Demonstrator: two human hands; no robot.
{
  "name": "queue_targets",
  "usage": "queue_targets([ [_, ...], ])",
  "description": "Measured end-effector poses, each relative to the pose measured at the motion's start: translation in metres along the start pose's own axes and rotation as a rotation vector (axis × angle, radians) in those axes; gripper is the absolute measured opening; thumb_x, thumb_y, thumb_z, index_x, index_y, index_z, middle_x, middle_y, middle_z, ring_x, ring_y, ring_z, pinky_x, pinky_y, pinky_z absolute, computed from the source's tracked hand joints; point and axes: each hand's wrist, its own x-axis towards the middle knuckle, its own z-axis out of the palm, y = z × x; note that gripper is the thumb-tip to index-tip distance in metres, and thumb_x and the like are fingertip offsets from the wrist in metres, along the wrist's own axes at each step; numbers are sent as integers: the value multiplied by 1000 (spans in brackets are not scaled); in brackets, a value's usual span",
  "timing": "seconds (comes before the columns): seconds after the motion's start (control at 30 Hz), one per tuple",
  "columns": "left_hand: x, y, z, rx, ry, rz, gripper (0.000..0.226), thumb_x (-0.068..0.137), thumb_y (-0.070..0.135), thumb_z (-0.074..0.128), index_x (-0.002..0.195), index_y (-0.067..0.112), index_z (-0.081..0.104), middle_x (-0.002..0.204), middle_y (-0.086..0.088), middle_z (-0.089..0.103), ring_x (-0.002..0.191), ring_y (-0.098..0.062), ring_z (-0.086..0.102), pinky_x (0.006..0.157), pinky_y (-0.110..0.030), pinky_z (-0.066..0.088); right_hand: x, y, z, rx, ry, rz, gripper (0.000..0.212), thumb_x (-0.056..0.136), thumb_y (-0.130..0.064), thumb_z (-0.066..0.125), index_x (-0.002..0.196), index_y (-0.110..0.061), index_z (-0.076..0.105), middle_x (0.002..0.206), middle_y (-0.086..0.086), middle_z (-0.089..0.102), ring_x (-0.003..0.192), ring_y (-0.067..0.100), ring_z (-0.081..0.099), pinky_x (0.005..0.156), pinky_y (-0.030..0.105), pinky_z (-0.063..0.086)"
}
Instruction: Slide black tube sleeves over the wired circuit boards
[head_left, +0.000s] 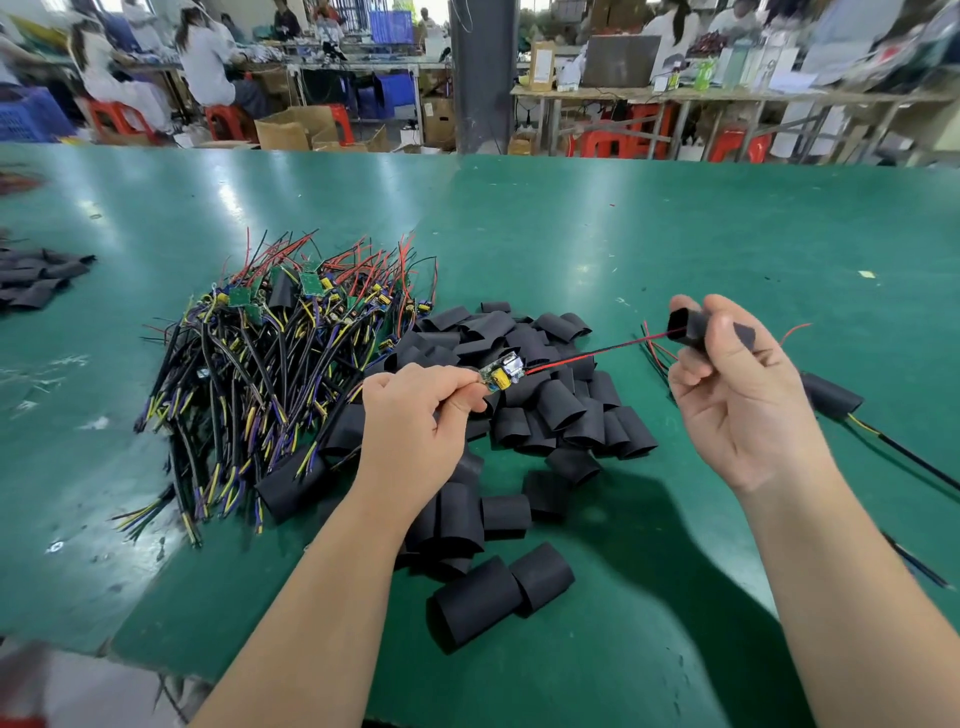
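My left hand (415, 415) pinches a small wired circuit board (501, 370) above the heap of black tube sleeves (545, 415). The board's red and black leads (597, 353) run rightward into the open mouth of a black sleeve (685, 325). That sleeve is gripped between the thumb and fingers of my right hand (737, 395), and a red lead tip pokes out behind it. The board itself sits outside the sleeve, a forearm's width to its left.
A tangled pile of wired boards (280, 338) lies left of the sleeve heap on the green table (623, 234). A sleeved board with its cable (831, 397) lies at the right. More sleeves (36, 280) sit at the far left edge. People work at benches behind.
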Motion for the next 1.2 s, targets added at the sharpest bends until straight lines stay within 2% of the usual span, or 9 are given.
queue_targets([
  [0.17,-2,5,4,15,-82,14,13,86,26,61,81,23,73,67,22,59,62,0,44,82,-36,32,-10,8,11,-26,-115,75,31,73,1,56,95,-20,53,91,8,74,47,3,51,49,13,38],
  [0.3,-4,12,6,-29,-139,-28,14,85,29,60,81,25,73,67,23,60,66,-7,50,88,-35,31,-19,23,21,4,-219,224,28,72,2,56,85,-19,68,95,11,73,64,6,61,52,14,46],
  [0.43,-3,18,4,-122,-184,-59,14,86,29,59,78,34,70,68,22,63,67,-8,52,90,-45,35,-20,28,22,-16,-265,268,24,76,-2,55,95,-13,65,102,12,72,74,7,64,58,12,49],
  [0.53,0,20,1,-212,-201,-46,17,87,26,57,83,38,67,71,20,66,72,-4,55,83,-54,41,-19,29,19,-57,-262,260,21,77,-3,55,97,-10,57,101,11,73,65,3,65,55,13,48],
  [0.7,-1,17,0,-313,-263,-83,21,88,23,55,82,39,66,72,17,67,82,-11,55,82,-27,43,-19,33,16,23,-323,325,36,56,-16,89,86,-16,70,108,12,71,60,3,60,57,14,49],
  [0.77,-2,17,0,-327,-295,-109,23,88,24,55,81,43,65,71,19,66,84,-13,55,82,-27,43,-20,34,15,20,-362,339,37,51,-22,93,83,-19,73,108,11,72,66,5,64,58,15,50],
  [0.93,-3,18,2,-249,-356,-138,21,86,31,56,78,48,64,70,25,65,85,-13,53,88,-49,42,-24,39,18,-211,-440,317,26,62,-9,82,82,-23,73,109,10,72,62,13,62,57,16,52],
  [1.03,-4,18,4,-228,-332,-171,15,83,36,59,77,48,66,70,20,65,86,-17,54,88,-53,41,-24,41,18,-266,-431,307,22,70,-9,72,89,-19,71,112,9,71,59,12,57,59,16,52],
  [1.2,-3,19,7,-316,-243,-187,10,84,26,70,94,24,71,76,10,71,80,-9,66,87,-53,47,-30,48,25,-318,-326,278,35,71,-4,64,106,-8,61,92,7,71,71,15,61,64,21,50],
])
